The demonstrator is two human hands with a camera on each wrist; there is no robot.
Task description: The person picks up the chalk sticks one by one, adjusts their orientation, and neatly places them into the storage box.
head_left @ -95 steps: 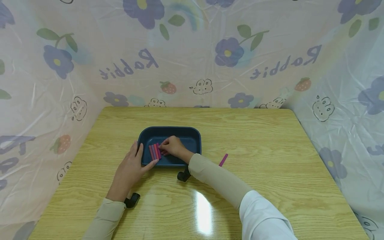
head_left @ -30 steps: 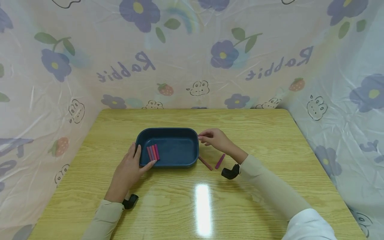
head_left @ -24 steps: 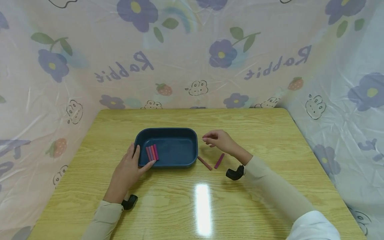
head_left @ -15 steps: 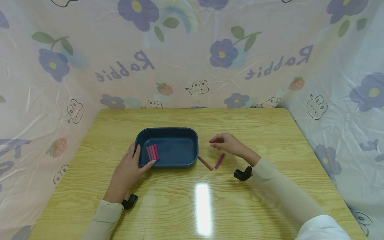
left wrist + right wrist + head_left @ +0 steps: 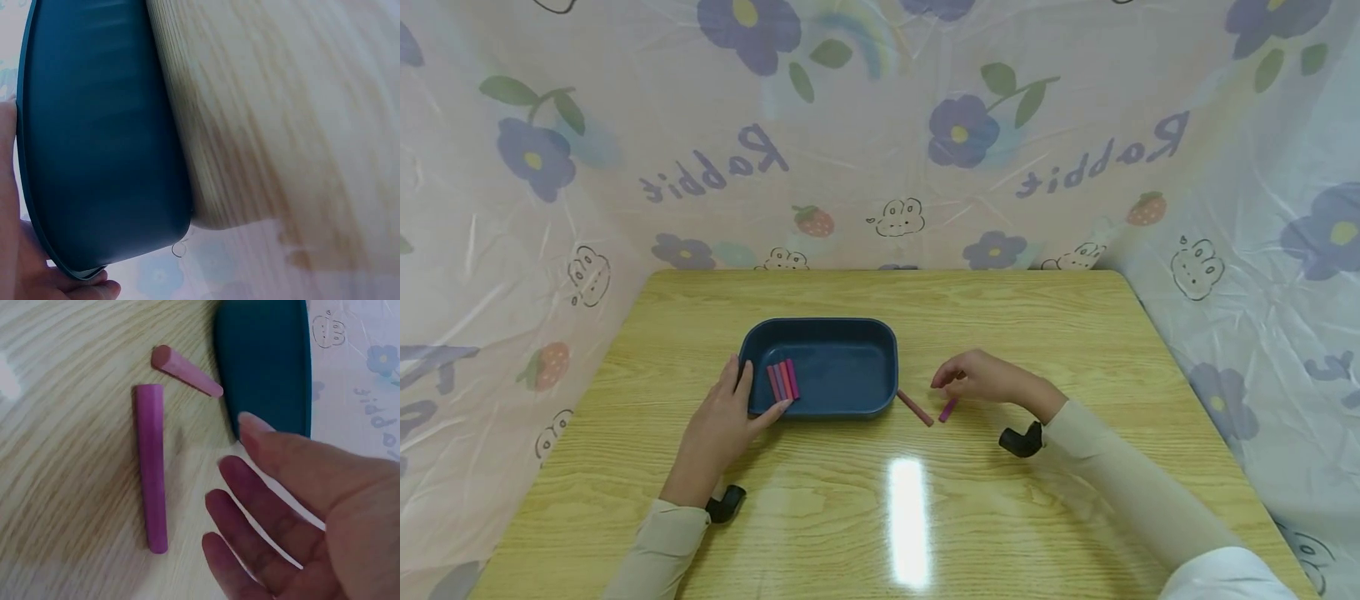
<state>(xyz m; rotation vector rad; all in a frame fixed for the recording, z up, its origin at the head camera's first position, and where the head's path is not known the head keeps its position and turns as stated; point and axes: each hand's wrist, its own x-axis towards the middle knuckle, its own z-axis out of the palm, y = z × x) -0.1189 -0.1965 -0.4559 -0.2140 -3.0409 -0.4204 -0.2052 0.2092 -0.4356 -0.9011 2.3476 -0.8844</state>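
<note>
A dark blue rectangular dish (image 5: 850,379) stands left of the table's middle. At its left end, my left hand (image 5: 718,429) grips the rim, the thumb over the near edge and the fingers along the side. Several pink, purple and red sticks (image 5: 783,381) lie side by side in the dish near that thumb. My right hand (image 5: 981,379), holding nothing, hovers over a purple stick (image 5: 150,469) on the table, its fingers apart and loosely bent in the right wrist view. A dull pink stick (image 5: 916,408) lies slantwise between the purple one and the dish.
The wood-grain table (image 5: 820,517) is backed by a printed curtain (image 5: 865,133) with flowers and rabbits, which also hangs along both sides. A black wrist mount (image 5: 1022,440) juts below the right wrist, another (image 5: 726,504) below the left.
My right hand has left the sticks inside the dish, moved right past its rim, then come down and nearer to the purple stick. My left hand stays on the dish.
</note>
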